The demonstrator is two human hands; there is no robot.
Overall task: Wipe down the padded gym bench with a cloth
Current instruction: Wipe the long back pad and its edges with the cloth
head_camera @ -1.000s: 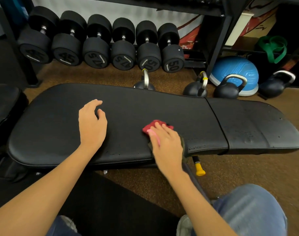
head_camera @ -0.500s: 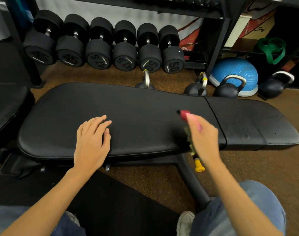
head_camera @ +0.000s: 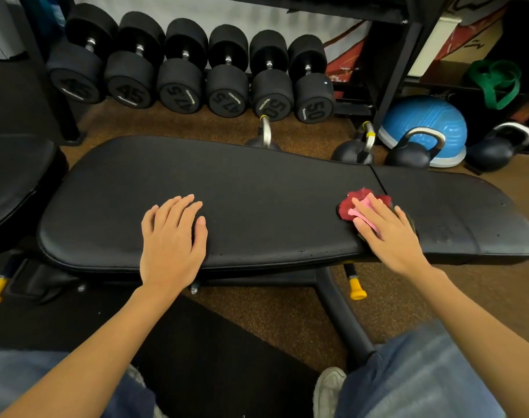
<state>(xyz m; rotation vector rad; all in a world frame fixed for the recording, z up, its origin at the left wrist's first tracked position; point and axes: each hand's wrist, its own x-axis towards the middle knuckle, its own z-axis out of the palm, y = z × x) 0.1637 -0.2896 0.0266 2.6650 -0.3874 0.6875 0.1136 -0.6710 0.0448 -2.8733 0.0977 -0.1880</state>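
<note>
I'm bracing my left hand (head_camera: 171,236) flat on the bench (head_camera: 257,188), fingers (head_camera: 182,206) loosely spread. My right hand (head_camera: 383,227) is pressing the cloth (head_camera: 349,206) flat by the pad seam, fingers splayed. Probably best keeping even pressure and overlapping strokes.

Black padded vinyl-look bench (head_camera: 257,200): smooth, faint sheen, speckled wear at 3 o'clock. Crumpled red-and-pink woven cloth (head_camera: 355,206): matt, frayed edge. 6 black rubber-look dumbbells (head_camera: 191,70) at 12 o'clock: matt heads, shiny metal handles. Brown floor (head_camera: 287,312): rough, grainy. Blue ribbed dome (head_camera: 429,119) at 2 o'clock: glossy plastic-like.
</note>
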